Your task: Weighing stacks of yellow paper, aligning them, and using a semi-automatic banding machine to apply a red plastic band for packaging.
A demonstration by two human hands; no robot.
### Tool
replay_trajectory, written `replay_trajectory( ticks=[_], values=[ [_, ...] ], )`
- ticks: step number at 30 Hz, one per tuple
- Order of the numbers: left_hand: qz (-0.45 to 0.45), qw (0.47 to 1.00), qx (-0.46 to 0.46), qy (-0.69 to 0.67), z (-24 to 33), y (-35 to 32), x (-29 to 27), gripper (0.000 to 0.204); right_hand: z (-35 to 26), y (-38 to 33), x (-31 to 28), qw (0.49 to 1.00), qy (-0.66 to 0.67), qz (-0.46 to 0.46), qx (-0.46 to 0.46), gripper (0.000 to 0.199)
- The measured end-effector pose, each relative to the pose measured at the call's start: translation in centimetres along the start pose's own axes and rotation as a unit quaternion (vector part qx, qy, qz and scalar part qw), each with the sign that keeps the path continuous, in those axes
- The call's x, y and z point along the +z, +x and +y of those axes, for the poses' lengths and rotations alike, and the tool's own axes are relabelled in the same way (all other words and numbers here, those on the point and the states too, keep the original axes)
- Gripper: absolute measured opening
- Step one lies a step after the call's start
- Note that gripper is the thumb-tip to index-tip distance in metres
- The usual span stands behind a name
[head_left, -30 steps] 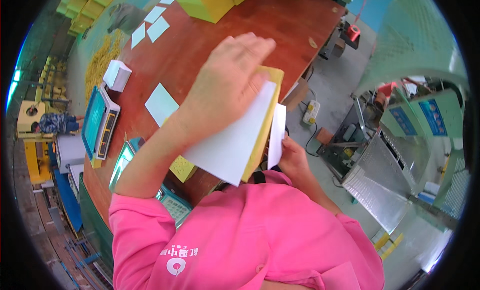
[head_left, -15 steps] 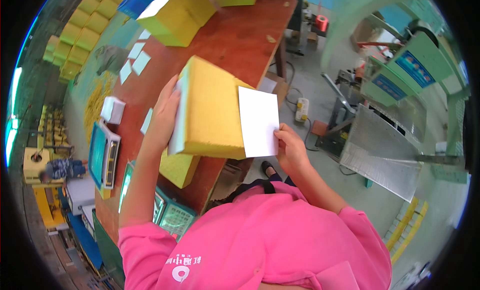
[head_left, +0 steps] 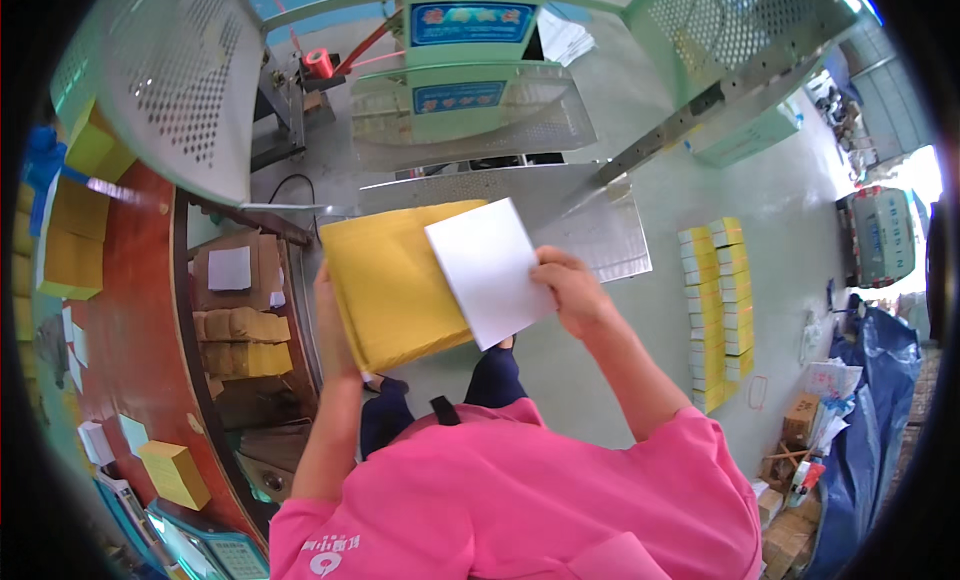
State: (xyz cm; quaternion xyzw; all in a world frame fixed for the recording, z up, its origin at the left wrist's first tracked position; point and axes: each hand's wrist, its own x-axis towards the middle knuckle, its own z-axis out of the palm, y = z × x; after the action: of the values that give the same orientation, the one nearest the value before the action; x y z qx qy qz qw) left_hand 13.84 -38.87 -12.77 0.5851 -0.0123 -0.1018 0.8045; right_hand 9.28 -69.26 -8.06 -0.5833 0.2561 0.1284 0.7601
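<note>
My left hand [head_left: 331, 320] grips the left edge of a yellow padded envelope [head_left: 395, 280], held up in front of me. My right hand [head_left: 570, 290] holds a white sheet of paper [head_left: 488, 270] by its right edge. The sheet lies over the envelope's right side. Both are held above the grey floor, in front of a green machine [head_left: 470, 70] with a metal tray [head_left: 560, 215].
A red-brown table [head_left: 130, 310] curves along my left with yellow envelopes [head_left: 70, 240] and white slips on it. Cardboard boxes [head_left: 240, 300] sit under its edge. Rows of yellow packs [head_left: 715, 310] lie on the floor at right. Perforated metal guards [head_left: 175, 80] flank the machine.
I have turned from the table toward the green machine. The envelope and white sheet came along in my hands, and the sheet now overlaps the envelope's right part.
</note>
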Motion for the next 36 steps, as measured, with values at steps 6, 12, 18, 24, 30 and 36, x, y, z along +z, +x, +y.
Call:
replay_trajectory(
  ticks=[6,12,18,24,30,36],
  values=[
    [0.079,0.982,-0.026,-0.17,-10.7,3.6,12.0,0.049,-1.5,4.5,-15.9,0.989,0.124,-0.066,0.047,0.016],
    [-0.001,0.95,0.12,0.288,-14.9,4.8,13.2,0.052,1.9,8.0,-22.1,0.95,0.276,-0.083,0.12,0.031],
    [0.047,0.999,-0.012,0.024,-13.8,5.0,13.0,0.049,4.2,10.9,-23.4,0.945,0.262,-0.081,0.177,0.021],
    [0.051,0.988,-0.12,-0.081,-11.9,4.2,12.3,0.051,6.3,12.9,-24.3,0.98,0.102,-0.059,0.163,0.015],
    [0.053,0.985,-0.133,-0.099,-8.8,3.2,13.8,0.056,4.8,11.6,-20.8,0.963,-0.264,0.047,0.011,0.021],
    [0.033,0.99,-0.134,-0.009,-8.7,3.8,12.6,0.061,3.5,9.4,-18.8,0.915,-0.369,0.113,-0.115,0.033]
  ],
)
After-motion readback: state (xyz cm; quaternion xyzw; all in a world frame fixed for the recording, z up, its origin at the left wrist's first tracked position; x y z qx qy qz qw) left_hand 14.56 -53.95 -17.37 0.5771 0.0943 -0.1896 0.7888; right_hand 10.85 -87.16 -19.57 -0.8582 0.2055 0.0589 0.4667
